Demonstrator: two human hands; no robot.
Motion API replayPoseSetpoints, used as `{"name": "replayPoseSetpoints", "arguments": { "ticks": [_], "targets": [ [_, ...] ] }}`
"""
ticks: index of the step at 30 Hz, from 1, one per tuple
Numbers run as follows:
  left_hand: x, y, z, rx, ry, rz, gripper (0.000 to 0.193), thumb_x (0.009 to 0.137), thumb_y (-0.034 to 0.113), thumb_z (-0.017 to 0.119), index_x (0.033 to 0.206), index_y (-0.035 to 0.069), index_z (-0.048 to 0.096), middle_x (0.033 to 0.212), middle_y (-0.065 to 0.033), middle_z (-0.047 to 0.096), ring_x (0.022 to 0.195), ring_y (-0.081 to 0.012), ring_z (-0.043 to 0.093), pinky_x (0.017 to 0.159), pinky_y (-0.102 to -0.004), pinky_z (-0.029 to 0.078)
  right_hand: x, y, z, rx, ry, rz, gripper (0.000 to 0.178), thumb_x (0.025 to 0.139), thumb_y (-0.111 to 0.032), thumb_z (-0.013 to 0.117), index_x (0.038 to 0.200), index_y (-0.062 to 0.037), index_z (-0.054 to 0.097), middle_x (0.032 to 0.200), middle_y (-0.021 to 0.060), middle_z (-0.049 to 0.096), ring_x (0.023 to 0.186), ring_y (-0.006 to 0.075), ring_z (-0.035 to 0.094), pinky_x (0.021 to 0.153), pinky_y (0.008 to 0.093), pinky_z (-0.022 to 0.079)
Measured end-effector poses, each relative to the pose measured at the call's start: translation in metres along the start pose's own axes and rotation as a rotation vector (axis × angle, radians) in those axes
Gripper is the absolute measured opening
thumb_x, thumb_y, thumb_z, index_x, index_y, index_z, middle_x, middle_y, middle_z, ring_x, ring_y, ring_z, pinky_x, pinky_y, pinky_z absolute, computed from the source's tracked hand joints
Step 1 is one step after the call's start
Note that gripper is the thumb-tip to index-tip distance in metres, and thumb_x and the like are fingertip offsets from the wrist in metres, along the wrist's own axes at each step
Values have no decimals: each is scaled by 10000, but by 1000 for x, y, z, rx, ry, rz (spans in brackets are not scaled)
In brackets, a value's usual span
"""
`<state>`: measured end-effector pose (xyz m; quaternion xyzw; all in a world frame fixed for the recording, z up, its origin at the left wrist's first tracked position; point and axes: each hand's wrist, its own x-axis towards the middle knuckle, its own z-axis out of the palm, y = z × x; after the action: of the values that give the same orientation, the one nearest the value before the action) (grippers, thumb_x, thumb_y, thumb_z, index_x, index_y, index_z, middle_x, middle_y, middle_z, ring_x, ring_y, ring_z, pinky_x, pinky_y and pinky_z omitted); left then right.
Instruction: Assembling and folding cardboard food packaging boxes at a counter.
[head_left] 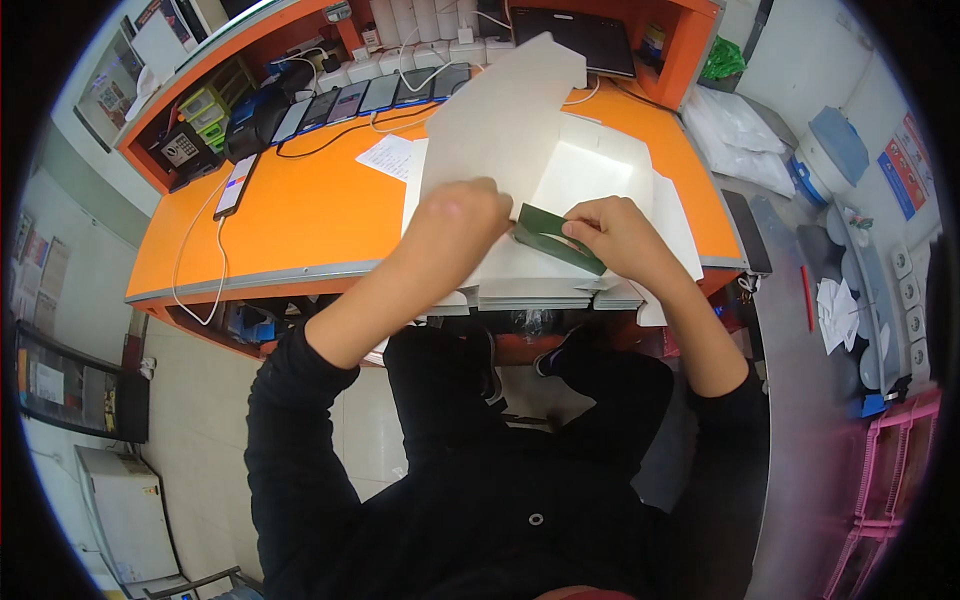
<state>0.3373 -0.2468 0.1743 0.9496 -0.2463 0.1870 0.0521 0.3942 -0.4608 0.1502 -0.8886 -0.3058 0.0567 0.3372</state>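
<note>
An opened white cardboard box (590,172) sits on a stack of flat white card sheets (535,297) at the front of the orange desk, its lid flap (510,110) raised on the left. Above the box's near edge, my right hand (618,238) pinches a dark green strip (545,222), which looks like folded card with a pale gap in its middle. My left hand (458,228) is closed beside the strip's left end, in front of the lid flap. Its fingertips are turned away, so what they hold is hidden.
Several phones (345,103) stand in a row along the back of the orange desk (300,205), with cables around them. A phone on a white cable (236,186) lies at the left. At right are a metal counter (800,450), a red stick (806,298) and a pink rack (885,480).
</note>
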Motion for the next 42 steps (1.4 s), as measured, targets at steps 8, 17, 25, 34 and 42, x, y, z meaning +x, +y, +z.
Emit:
{"name": "replayPoseSetpoints", "arguments": {
  "ticks": [8,17,25,34,42],
  "targets": [
    [14,23,27,-18,229,113,25,721,52,612,722,30,601,762,-102,553,751,-249,589,644,-364,492,0,-8,5,-153,31,-6,183,830,-166,577,883,-50,708,749,147,663,701,290,640,668,369,484],
    [11,29,36,59,234,104,139,688,19,574,813,25,635,779,-75,524,789,-220,554,687,-312,495,-56,-18,-23,-34,319,-428,154,783,-192,639,801,-44,676,816,106,617,823,266,568,755,344,441],
    [20,25,35,-59,108,210,139,688,16,580,806,47,648,736,-48,582,806,-220,538,695,-315,474,-41,-4,10,36,588,-59,103,674,-79,728,742,-40,662,749,71,573,778,242,532,715,337,445],
    [-14,-15,7,-217,217,50,159,732,-7,597,878,53,612,763,-76,616,807,-262,548,710,-361,450,-13,-40,12,-170,488,-490,167,703,-114,726,863,-75,699,791,77,630,820,239,562,733,340,456],
    [-129,-126,-44,138,183,-220,100,771,12,594,868,36,585,830,-84,616,917,-283,540,789,-380,444,-51,-37,20,-182,1,-320,203,823,-148,629,944,13,663,942,163,666,879,321,626,788,372,485]
  ]
}}
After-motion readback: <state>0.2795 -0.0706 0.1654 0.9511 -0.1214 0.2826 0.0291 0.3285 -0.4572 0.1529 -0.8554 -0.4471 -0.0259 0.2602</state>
